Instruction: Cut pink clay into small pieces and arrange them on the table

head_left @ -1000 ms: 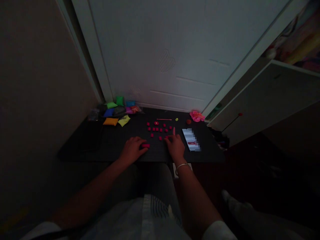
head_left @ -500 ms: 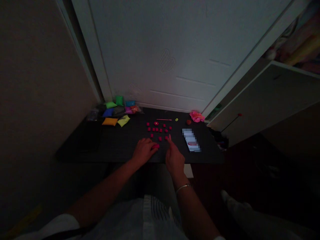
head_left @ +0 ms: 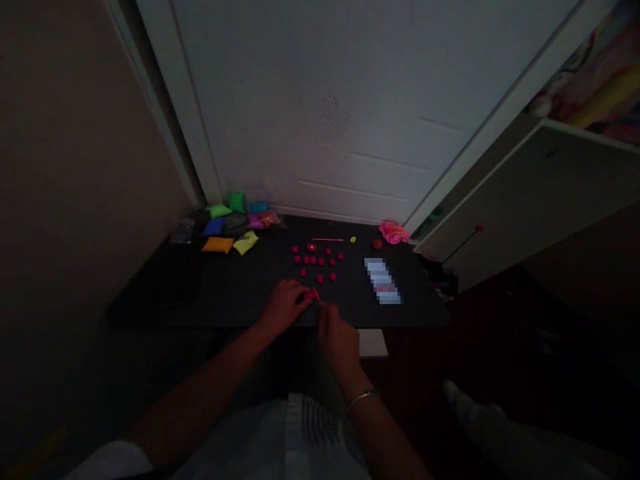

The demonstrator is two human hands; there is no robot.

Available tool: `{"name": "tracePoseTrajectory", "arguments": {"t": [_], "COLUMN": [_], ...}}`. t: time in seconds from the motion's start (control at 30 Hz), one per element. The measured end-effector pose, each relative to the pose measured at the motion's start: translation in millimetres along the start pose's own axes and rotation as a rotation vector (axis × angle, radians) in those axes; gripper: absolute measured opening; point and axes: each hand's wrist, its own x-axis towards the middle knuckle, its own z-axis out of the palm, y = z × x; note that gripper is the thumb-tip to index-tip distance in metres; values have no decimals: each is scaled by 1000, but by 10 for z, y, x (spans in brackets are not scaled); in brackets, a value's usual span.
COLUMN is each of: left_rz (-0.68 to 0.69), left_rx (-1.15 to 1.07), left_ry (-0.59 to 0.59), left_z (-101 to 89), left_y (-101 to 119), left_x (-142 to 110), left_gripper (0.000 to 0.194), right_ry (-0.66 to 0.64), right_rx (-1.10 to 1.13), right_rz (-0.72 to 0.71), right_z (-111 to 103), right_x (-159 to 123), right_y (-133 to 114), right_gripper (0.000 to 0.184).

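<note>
My left hand (head_left: 284, 307) rests at the front of the dark table, its fingers closed on a lump of red-pink modelling clay (head_left: 309, 294). In my right hand (head_left: 341, 339) a thin pink modelling tool (head_left: 319, 297) is pinched, its tip at the right end of that clay. The dim light hides whether the tip cuts in or only touches. Beyond my hands lie several small red-pink clay pieces (head_left: 321, 262) in loose rows. Among them, at the back, sits a red-pink piece with a pale centre (head_left: 312, 247).
Several coloured clay packets (head_left: 218, 245) lie on the table's left. A pink stick (head_left: 327, 240), a small yellow-green piece (head_left: 353, 239), a brownish-red ball (head_left: 377, 245) and a pink flower-like object (head_left: 394, 233) lie at the back. A phone (head_left: 382, 281) lies right. A white door panel (head_left: 300, 120) stands behind.
My right hand has moved left and toward me, bringing the tool from beside the small clay pieces to the lump in my left hand. My left hand has stayed nearly in place.
</note>
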Motion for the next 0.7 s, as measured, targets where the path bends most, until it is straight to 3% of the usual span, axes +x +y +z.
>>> {"name": "tracePoseTrajectory", "arguments": {"t": [0.47, 0.7], "left_rz": [2, -14], "left_rx": [31, 46], "left_ry": [-22, -15], "left_z": [-11, 4], "left_y": [20, 48], "left_x": [4, 1], "left_gripper": [19, 17], "right_ry": [14, -38], "right_rx": [-87, -117], "right_rz": [-22, -18], "right_z": [29, 68], "right_x": [-8, 3], "right_y": [-33, -53], "right_gripper": [17, 14]}}
